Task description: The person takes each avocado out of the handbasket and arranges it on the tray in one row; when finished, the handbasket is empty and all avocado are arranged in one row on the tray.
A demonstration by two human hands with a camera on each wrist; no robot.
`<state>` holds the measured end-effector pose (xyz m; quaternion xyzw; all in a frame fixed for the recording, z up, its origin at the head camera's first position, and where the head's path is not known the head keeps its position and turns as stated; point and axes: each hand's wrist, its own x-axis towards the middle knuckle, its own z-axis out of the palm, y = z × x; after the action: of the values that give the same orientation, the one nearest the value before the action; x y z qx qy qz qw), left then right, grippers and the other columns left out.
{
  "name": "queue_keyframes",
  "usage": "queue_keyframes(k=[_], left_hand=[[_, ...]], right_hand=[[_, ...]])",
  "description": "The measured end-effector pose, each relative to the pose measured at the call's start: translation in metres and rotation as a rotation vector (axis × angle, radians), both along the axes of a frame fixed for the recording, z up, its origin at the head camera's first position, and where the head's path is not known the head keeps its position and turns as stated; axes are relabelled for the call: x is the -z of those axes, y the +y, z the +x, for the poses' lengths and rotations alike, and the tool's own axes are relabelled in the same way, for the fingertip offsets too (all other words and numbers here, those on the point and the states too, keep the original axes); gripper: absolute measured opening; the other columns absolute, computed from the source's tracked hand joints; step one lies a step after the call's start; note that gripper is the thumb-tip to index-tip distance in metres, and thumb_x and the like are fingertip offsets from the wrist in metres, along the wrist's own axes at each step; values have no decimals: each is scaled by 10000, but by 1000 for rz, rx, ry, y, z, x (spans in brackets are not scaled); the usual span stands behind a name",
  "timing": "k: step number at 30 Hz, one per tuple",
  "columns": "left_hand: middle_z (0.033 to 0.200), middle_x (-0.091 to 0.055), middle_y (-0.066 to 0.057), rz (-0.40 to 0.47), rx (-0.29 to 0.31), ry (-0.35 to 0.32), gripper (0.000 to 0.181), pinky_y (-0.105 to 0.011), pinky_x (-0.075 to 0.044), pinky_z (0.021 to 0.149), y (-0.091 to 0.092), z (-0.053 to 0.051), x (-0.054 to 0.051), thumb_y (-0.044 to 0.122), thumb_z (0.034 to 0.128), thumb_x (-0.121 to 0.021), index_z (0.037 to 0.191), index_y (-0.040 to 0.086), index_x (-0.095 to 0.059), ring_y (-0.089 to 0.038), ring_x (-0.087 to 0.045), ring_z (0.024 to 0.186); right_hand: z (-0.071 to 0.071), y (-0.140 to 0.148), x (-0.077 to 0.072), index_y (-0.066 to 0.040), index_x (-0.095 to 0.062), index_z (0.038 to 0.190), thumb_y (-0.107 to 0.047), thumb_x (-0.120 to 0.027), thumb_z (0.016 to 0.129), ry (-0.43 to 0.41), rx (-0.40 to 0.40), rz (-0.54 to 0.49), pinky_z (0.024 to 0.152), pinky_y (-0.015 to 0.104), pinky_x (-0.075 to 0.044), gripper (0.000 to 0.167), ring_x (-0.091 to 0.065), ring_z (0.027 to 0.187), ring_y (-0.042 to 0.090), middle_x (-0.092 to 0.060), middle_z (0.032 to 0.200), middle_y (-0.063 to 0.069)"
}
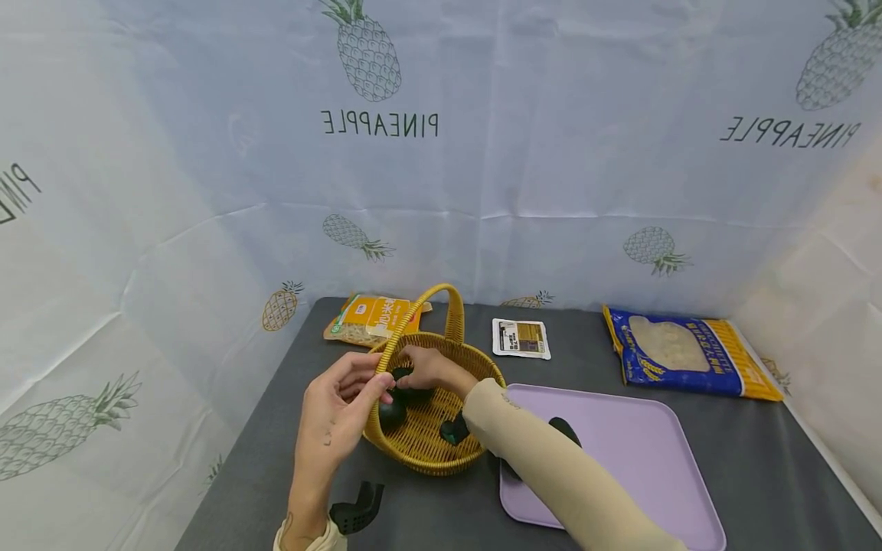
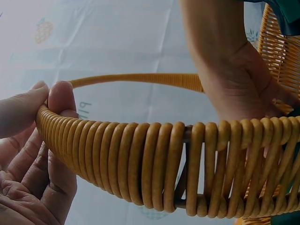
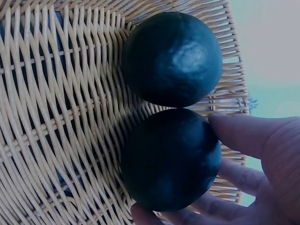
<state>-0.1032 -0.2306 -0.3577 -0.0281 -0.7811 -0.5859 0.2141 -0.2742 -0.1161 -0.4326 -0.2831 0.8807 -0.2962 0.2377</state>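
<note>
One yellow wicker basket (image 1: 430, 465), probably light, stiff; arched handle (image 2: 117, 154) the natural hold. Left hand (image 1: 338, 405) pinches that handle, thumb against fingers. Right hand (image 1: 429, 367) inside basket, thumb and fingers curled round a dark green round fruit (image 3: 166, 161); second round fruit (image 3: 173, 56) just beside. Glossy skins: likely firm, slippery; cup at widest part.

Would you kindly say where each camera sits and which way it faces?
Head: head-worn, facing forward and down at the basket; left hand, right hand and forearms show.
Left wrist: on that wrist, facing the handle; both hands show.
Right wrist: on that wrist, facing two round objects; right hand shows.
Wrist views share the basket and right hand.
</note>
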Motion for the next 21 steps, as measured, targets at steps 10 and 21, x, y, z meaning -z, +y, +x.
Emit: queue_keyframes(k=[10,21], left_hand=[[876,-756,-119,6,-7,-20,214,-291,-614,662,1,0,-1,64,920,-739,1125,19,-699,-267,-718,688],[879,-760,-119,10,-12,-23,223,-287,-615,660,0,0,0,61,917,-742,1135,35,-704,-180,-716,674]], right_hand=[[5,2,-4,-141,-559,1405,-234,-770,912,57,-74,95,938,378,-510,544,-584,1090,210,-613,1366,114],[9,6,-3,-157,-576,1389,-227,-796,880,72,-51,78,823,333,-507,559,-582,960,181,-649,1275,103]])
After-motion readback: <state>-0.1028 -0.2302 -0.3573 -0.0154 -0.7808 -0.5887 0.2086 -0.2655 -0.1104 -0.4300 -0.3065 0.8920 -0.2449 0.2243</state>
